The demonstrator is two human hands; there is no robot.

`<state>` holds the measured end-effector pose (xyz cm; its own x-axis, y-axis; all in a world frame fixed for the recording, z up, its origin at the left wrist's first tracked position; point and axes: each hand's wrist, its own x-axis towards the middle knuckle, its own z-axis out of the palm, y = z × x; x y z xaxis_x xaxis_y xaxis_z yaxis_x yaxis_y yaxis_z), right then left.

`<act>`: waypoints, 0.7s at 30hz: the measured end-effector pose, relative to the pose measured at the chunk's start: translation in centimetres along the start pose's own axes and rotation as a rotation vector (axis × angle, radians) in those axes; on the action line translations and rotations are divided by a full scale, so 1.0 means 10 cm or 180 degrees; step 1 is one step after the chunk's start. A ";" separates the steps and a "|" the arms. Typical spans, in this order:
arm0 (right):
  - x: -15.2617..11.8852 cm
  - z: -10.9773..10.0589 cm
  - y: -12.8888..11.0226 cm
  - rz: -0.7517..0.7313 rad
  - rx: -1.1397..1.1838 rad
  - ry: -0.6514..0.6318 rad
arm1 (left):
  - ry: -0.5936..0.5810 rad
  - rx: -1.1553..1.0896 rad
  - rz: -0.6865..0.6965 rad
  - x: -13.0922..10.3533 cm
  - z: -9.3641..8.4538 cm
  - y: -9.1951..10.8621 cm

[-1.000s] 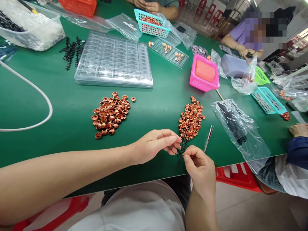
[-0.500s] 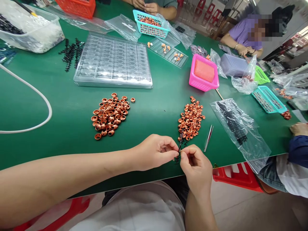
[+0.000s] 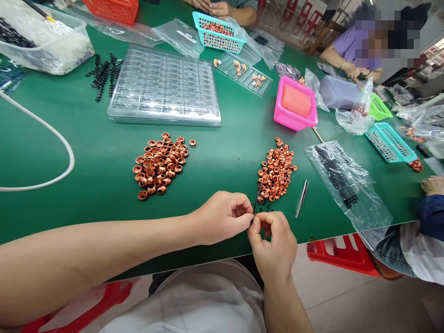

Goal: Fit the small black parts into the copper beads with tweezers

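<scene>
My left hand (image 3: 224, 218) is closed, thumb and forefinger pinching a thin black plastic strip (image 3: 256, 201) with small side nubs. The strip points up and away toward the right-hand pile of small copper-coloured rings (image 3: 275, 171). At the strip's lower end, the pinched fingertips of my right hand (image 3: 274, 243) meet those of my left; whatever is between them is too small to make out. Tiny black bits (image 3: 266, 206) lie on the table just beyond my fingers. Metal tweezers (image 3: 301, 199) rest to the right of the pile. A second pile of larger copper-coloured rings (image 3: 161, 162) sits further left.
Stacked clear compartment trays (image 3: 164, 88) lie beyond the left pile, with black strips (image 3: 104, 76) beside them. A pink basket (image 3: 294, 121) stands behind the right pile. A plastic bag of black strips (image 3: 336, 175) lies right. Co-workers' hands (image 3: 352, 70) are across the table and at the right edge.
My right hand has moved slightly left, closer against my left fingertips. The black strip leans more to the right at its top. The view has shifted a little.
</scene>
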<state>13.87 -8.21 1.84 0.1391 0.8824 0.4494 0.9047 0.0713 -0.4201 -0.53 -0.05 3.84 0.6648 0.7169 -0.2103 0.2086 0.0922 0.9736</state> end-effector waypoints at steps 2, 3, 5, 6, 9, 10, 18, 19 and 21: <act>0.01 0.00 0.02 0.0103 -0.0022 -0.0011 | -0.0014 0.0072 0.0051 -0.01 0.00 0.00; 0.02 -0.01 0.05 0.0161 -0.0012 -0.0025 | -0.0011 0.0107 0.0062 -0.01 0.00 -0.01; 0.04 -0.04 0.11 0.0315 0.0090 -0.0116 | 0.0026 0.0143 0.0039 0.00 0.00 -0.02; 0.05 -0.06 0.15 0.0394 0.0185 -0.0218 | 0.0054 0.0133 0.0006 0.00 -0.01 -0.03; 0.07 -0.12 0.24 0.0480 0.0478 -0.0675 | 0.0119 0.0066 -0.0064 0.04 -0.04 -0.05; 0.07 -0.14 0.25 0.0461 0.0533 -0.0838 | 0.0132 0.0048 -0.0074 0.05 -0.05 -0.05; 0.05 -0.09 0.25 0.0405 0.0431 -0.1205 | 0.0159 -0.0015 -0.0076 0.10 -0.07 -0.11; 0.05 -0.10 0.26 0.0421 0.0431 -0.1203 | 0.0152 -0.0028 -0.0080 0.10 -0.07 -0.11; 0.06 -0.11 0.26 0.0466 0.0466 -0.1185 | 0.0139 -0.0061 -0.0088 0.10 -0.07 -0.12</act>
<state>16.79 -8.05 1.90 0.0826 0.9939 0.0726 0.8158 -0.0256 -0.5778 -0.55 1.04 2.54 0.6269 0.7433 -0.2336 0.2124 0.1254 0.9691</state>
